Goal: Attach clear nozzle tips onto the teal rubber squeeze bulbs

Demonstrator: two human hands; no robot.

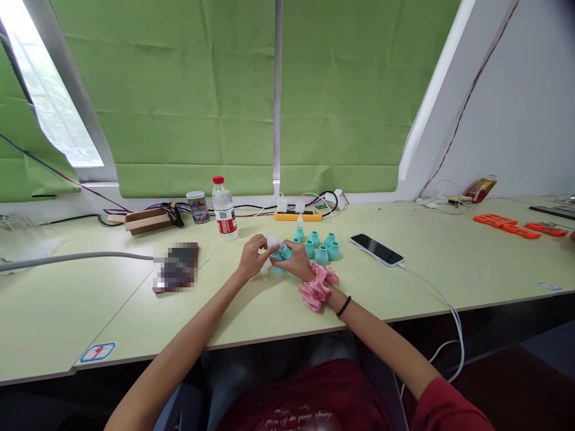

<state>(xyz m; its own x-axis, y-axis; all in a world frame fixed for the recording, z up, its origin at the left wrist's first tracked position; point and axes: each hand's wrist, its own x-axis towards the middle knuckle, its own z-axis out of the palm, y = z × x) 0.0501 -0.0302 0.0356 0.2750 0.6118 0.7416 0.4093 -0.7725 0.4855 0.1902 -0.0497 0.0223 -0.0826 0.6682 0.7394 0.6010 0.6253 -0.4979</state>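
My left hand (254, 257) is closed, thumb and fingers pinching a small whitish translucent piece (272, 242). My right hand (297, 261) is wrapped round a turquoise bulb-shaped piece with a narrow open neck (285, 251). The two hands are close together, and fingers partly cover what they hold. Just beneath them, more whitish pieces (265, 269) and some turquoise are partly hidden. Beyond and to the right of my right hand stand several similar turquoise bulb-shaped pieces (321, 255). A turquoise piece at the back (299, 233) has a white pointed top (300, 221).
Behind the pieces lie an orange power strip (297, 216) and cables. A water bottle (225, 211), a can (198, 207) and a cardboard tray (150, 220) stand back left. A phone (377, 249) with a cable lies right, orange parts (507, 225) farther right. A blurred dark object (176, 267) lies left.
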